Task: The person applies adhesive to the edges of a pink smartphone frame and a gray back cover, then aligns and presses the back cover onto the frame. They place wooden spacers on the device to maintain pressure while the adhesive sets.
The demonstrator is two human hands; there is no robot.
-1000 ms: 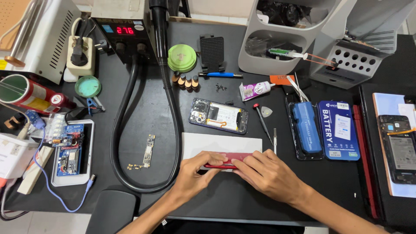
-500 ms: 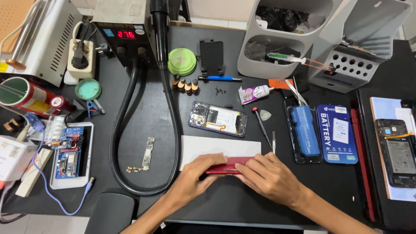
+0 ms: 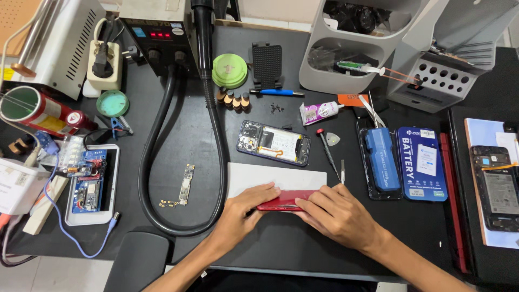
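Almost no change against the pictures of a moment ago: same pose, same place, only a small shift of view. Left hand (image 3: 238, 213) and right hand (image 3: 338, 216) still pressed from both sides on the flat glossy red phone back cover (image 3: 284, 201), fingers half curled over its ends, not closed into a fist. Cover still flat on the black work surface (image 3: 270, 249), touching the lower edge of the white rectangular sheet (image 3: 275, 177). At 12 o'clock from the cover, well apart, the opened dark blue phone body with exposed white battery (image 3: 274, 143), untouched. At 2 o'clock, the thin red-tipped screwdriver (image 3: 327, 151). At 9 o'clock, the narrow green circuit board (image 3: 187, 184), inside the loop of the thick black hose (image 3: 154, 162). By this steadiness, probably a slow careful handling of the cover, not a lifting yet.
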